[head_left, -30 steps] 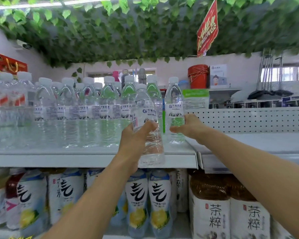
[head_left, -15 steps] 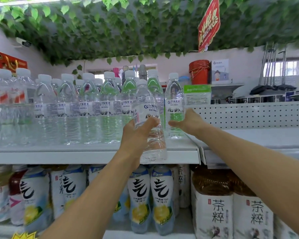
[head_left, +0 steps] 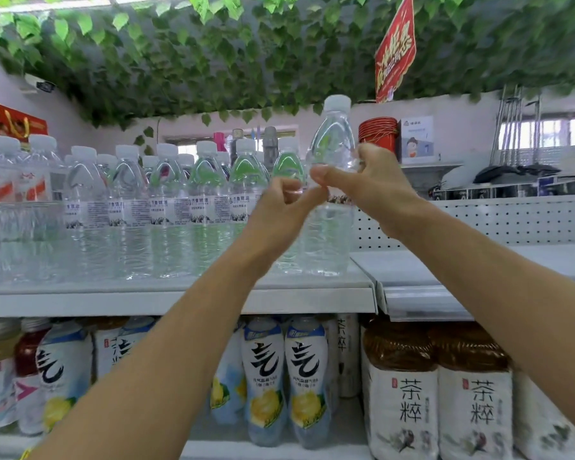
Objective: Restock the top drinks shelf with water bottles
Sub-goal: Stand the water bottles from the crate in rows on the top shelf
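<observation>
While both arms reach up to the top shelf (head_left: 180, 302), the right hand (head_left: 375, 187) grips a water bottle (head_left: 331, 207) around its upper body, fingers curled behind it and thumb pointing left across the front. This bottle is clear plastic, white screw cap, rounded shoulder, ribbed lower half, full of water; its label is mostly hidden by the hands. It stands upright at the right end of the shelf, base on or just above the shelf surface, cannot tell which. Its cap sits higher than the caps of the bottle row (head_left: 166, 207) to its left.

Left hand (head_left: 279, 210) is just left of the same bottle, fingers loosely curled, thumb tip touching the bottle's middle near the right thumb. Whether the left fingers actually pinch the bottle or only touch it, cannot tell; some blur here.

Bottle row fills the shelf from the left edge up to the held bottle: same clear bodies, white caps, white labels with blue print. Below, the lower shelf holds lemon drink bottles (head_left: 286, 380) and big tea jugs (head_left: 402, 393). Green fake leaves (head_left: 246, 54) cover the ceiling, with a red sign (head_left: 395, 51) hanging from them.
</observation>
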A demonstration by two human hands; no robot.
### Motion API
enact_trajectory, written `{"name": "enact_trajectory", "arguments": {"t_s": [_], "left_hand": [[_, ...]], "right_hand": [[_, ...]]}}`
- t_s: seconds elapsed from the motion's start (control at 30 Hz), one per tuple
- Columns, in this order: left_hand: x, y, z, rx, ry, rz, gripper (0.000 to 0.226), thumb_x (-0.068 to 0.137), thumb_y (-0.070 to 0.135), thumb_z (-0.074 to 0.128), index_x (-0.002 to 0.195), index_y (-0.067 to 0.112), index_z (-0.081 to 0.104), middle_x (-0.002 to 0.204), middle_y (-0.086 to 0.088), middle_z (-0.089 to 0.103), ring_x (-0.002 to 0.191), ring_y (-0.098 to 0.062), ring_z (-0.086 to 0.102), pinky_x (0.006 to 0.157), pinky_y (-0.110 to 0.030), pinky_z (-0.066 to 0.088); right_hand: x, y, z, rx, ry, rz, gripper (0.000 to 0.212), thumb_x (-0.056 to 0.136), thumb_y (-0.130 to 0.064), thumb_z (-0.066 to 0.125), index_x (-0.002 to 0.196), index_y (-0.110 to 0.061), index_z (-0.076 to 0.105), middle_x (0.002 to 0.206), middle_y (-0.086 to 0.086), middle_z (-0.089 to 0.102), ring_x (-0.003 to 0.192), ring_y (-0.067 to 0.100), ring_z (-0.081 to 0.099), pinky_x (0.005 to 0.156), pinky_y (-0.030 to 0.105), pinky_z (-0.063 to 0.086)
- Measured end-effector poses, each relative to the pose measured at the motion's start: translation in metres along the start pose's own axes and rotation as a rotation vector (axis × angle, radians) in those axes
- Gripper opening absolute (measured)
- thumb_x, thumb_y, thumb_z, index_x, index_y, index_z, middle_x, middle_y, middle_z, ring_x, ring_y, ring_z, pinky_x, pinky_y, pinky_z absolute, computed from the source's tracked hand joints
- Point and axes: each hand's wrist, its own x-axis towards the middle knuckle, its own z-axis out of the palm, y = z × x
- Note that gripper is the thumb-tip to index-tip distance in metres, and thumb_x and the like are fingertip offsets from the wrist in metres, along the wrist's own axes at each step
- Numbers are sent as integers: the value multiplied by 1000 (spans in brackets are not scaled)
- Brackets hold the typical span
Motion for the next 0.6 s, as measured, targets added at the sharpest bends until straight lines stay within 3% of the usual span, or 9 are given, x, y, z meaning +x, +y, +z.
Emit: {"name": "enact_trajectory", "arguments": {"t_s": [0.17,0.27,0.43,0.53,0.6], "left_hand": [[30,5,-27,264,348,279,29,98,21,56,126,14,55,103,8,61,91,-2,56,75,-10,40],[56,6,-37,641,400,390,37,97,25,56,133,14,54,117,-5,64,114,-19,48,93,-30,35],[91,10,-39,1179,177,360,65,99,53,43,155,24,24,140,-16,54,144,-35,25,121,-46,11],[104,6,-39,1235,31,296,75,96,62,42,157,31,11,159,-17,30,151,-30,16,122,-46,-11],[108,5,-39,1167,-1,284,79,93,64,48,157,34,12,161,-15,25,151,-27,19,121,-45,-14]], "right_hand": [[12,29,8,-217,92,27,93,74,-45,83,144,-5,37,137,14,55,124,30,54,108,47,43],[16,45,13,-207,115,59,106,72,-49,82,151,-5,27,148,15,47,135,30,45,111,43,34],[13,51,14,-244,57,73,102,70,-46,86,146,-11,27,144,11,50,133,29,47,107,40,36],[-2,64,10,-298,-14,140,82,72,-35,87,134,-15,37,116,1,61,111,23,61,91,33,48],[-10,71,8,-345,-21,156,74,73,-36,85,130,-15,41,114,-2,60,107,20,59,91,35,46]]}}
